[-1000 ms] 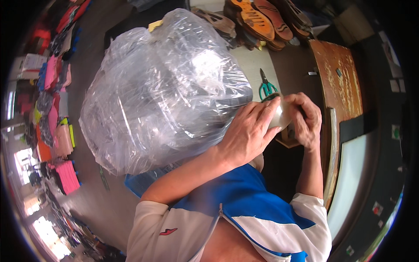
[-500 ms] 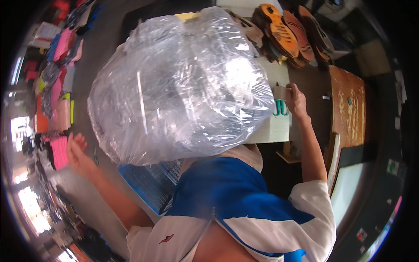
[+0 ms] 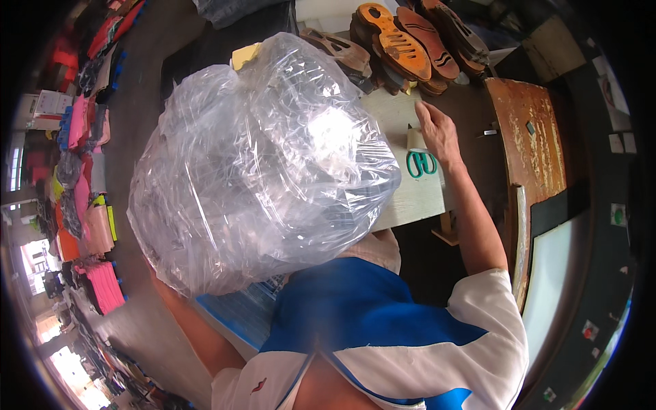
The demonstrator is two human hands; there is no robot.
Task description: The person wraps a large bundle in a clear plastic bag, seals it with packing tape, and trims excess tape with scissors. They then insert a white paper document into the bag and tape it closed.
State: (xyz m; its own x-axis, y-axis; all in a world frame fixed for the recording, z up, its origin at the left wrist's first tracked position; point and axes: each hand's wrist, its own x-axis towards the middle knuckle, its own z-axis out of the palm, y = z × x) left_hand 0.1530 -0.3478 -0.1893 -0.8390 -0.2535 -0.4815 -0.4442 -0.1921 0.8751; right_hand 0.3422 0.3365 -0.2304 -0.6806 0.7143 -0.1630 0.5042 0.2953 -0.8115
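Observation:
A large, crumpled clear plastic bag (image 3: 263, 184), bulging and shiny, fills the middle of the head view in front of my body. What is inside it cannot be made out. My left forearm (image 3: 188, 318) reaches up to the bag's lower left side, and the hand is hidden behind the plastic. My right hand (image 3: 439, 137) is raised to the right of the bag, apart from it, fingers loosely extended and holding nothing. Beside that hand, green-handled scissors (image 3: 422, 162) lie on a pale tabletop (image 3: 403, 205), their blades partly covered by a light-coloured piece.
Orange and brown shoe soles (image 3: 393, 44) are piled at the table's far end. A worn brown board (image 3: 529, 137) stands at the right. Below the bag is a blue crate (image 3: 236, 314). Stacks of pink pieces (image 3: 104, 287) and other coloured pieces line the left side.
My left hand has gone from open beside the bag to behind it. In the view, the bag sits lower and slightly left. My right hand has moved up past the scissors, now more visible.

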